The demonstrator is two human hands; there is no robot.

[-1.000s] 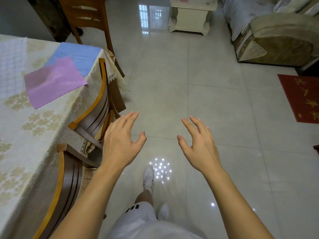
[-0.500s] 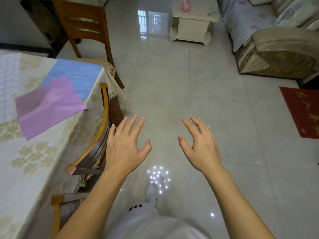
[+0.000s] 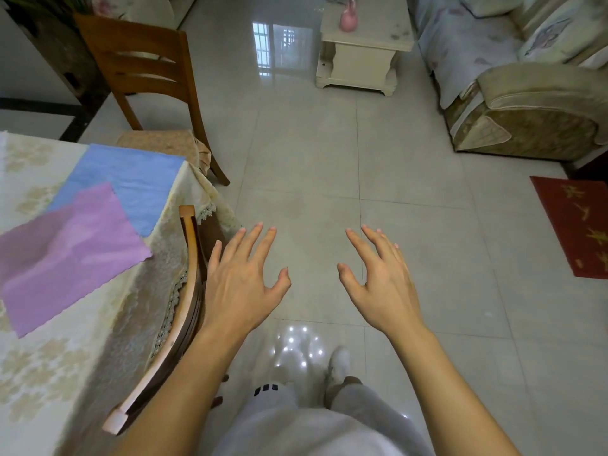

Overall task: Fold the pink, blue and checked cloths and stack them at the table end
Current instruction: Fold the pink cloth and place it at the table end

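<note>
left hand (image 3: pixel 241 284): fingers spread, holding nothing, mid-frame over the floor.
right hand (image 3: pixel 383 284): fingers apart, empty.
pink cloth (image 3: pixel 65 258): flat on the desk (image 3: pixel 39 366), left of frame, overlapping the blue cloth (image 3: pixel 131 179).
relation: cloths lie left of both hands; left hand nearer.
long axis: lower left to upper right.
checked cloth: not visible.

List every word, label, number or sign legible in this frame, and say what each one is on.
No text can be read.
Red floor mat: gold characters, too blurred and cut off at the frame edge to read.
Light shorts: a row of small dark blocks, a mark rather than letters.
Pink cloth, blue cloth, tablecloth: no writing, only pattern.
</note>
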